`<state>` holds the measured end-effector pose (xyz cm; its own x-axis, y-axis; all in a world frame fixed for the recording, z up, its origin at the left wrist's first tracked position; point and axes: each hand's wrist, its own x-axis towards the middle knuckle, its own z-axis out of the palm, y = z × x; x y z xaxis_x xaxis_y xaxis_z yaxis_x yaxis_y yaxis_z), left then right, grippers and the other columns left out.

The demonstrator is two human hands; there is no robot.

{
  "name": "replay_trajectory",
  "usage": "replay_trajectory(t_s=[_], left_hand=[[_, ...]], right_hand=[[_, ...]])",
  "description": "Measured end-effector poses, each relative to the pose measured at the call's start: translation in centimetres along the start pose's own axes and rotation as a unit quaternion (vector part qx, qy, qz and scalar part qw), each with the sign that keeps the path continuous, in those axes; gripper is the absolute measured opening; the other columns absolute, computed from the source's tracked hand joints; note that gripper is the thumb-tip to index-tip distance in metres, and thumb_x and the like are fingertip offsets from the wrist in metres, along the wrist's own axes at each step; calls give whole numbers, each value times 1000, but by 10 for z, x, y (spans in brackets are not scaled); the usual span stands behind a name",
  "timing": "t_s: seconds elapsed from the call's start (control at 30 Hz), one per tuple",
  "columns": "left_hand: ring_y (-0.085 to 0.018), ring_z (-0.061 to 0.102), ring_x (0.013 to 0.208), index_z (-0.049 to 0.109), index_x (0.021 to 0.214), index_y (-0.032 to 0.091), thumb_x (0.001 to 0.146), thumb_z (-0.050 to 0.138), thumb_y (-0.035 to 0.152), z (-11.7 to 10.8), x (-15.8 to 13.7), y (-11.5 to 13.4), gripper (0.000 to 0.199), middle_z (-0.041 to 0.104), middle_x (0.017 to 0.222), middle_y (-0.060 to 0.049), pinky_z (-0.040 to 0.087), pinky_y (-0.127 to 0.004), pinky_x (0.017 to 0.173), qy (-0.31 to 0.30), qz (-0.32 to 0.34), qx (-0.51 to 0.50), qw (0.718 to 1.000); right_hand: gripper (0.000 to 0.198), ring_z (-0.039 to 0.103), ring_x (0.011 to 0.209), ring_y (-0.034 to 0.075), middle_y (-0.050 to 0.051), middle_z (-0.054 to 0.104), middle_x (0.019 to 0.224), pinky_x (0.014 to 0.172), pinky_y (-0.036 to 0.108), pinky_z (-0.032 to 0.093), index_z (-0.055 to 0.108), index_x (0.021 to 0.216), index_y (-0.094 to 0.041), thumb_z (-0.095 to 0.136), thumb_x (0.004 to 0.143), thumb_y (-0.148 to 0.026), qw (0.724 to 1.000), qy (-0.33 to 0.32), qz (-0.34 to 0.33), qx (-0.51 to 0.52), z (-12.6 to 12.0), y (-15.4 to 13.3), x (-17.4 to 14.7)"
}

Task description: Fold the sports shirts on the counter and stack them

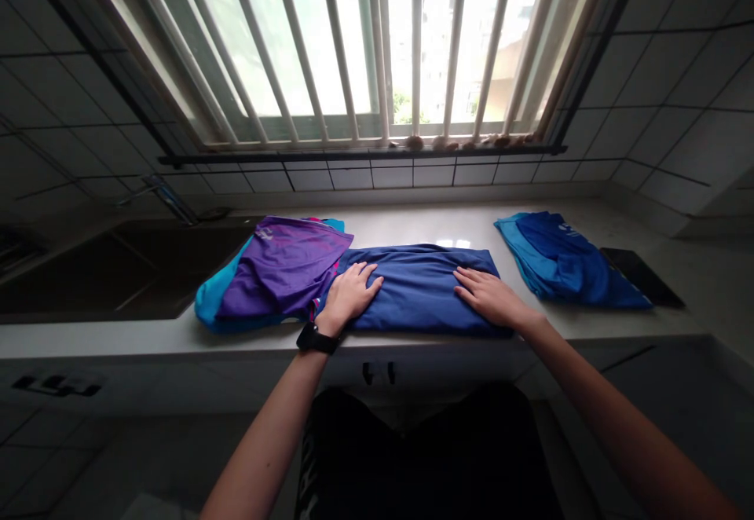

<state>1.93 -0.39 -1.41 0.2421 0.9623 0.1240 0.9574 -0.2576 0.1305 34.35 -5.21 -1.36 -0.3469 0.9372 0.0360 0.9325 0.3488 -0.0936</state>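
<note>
A dark blue garment [421, 300], folded into a long flat rectangle, lies on the countertop in front of me. My left hand [353, 292], with a black watch [318, 338] on its wrist, rests flat on its left end, fingers stretched out. On its right end lies my right hand [486, 294], palm down with the fingers extended. Beside my left hand is a pile of clothes with a purple shirt [276, 269] on top and turquoise cloth [213, 296] under it. The blue garment's left edge meets this pile.
Further right on the counter [406, 221] sits a folded blue shirt [569, 261] beside a dark flat panel [642, 276]. A dark sink [118, 269] with a faucet [170, 199] is at the left. Behind the counter is a barred window [365, 56] with small objects along its sill.
</note>
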Motion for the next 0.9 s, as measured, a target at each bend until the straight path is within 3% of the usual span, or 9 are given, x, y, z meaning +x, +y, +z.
replay_trajectory(t_s=[0.17,0.3,0.4,0.5,0.67,0.77,0.9], left_hand=[[-29,44,151,54,152,22,106,38,51,3,0,-2,56,51,161,-12,38,-45,123,-2,1,-15,1000],[-29,44,150,55,150,22,106,38,51,3,2,-2,55,50,161,-12,38,-47,122,-11,5,-12,1000],[-28,45,150,56,149,23,106,39,50,2,2,-3,54,50,161,-12,39,-47,122,-3,11,-9,1000],[-28,45,150,56,149,23,106,41,48,2,0,-2,52,51,160,-12,39,-47,122,3,12,-5,1000],[-27,43,152,54,151,23,107,40,48,-1,-4,2,53,49,162,-12,37,-46,123,-12,2,4,1000],[-26,42,152,53,152,23,107,39,48,-4,-4,2,53,49,162,-11,36,-44,123,-16,3,9,1000],[-28,42,152,53,153,21,107,41,44,-8,-8,11,53,47,163,-14,37,-45,123,-10,-13,29,999]], right_hand=[[59,39,154,28,16,43,164,124,49,36,48,157,-11,30,108,-37,997,19,79,0,6,19,-8],[52,45,150,33,21,51,157,125,55,31,58,147,-7,36,106,-28,991,19,127,-46,-13,-14,-8],[53,40,153,31,18,48,161,128,52,26,55,152,-10,35,106,-29,996,85,29,-27,-21,-57,-7],[60,35,156,26,11,41,167,127,45,29,46,160,-17,36,108,-45,996,61,-65,25,-12,-79,-4],[70,31,158,29,12,36,169,128,47,25,41,162,-14,30,107,-56,998,13,64,13,6,-54,6],[71,30,158,29,15,35,169,129,47,21,41,162,-12,28,108,-55,993,3,115,-9,5,-41,10],[68,32,157,31,18,35,169,126,57,20,39,162,-12,26,108,-52,982,-11,187,-30,-1,-45,14]])
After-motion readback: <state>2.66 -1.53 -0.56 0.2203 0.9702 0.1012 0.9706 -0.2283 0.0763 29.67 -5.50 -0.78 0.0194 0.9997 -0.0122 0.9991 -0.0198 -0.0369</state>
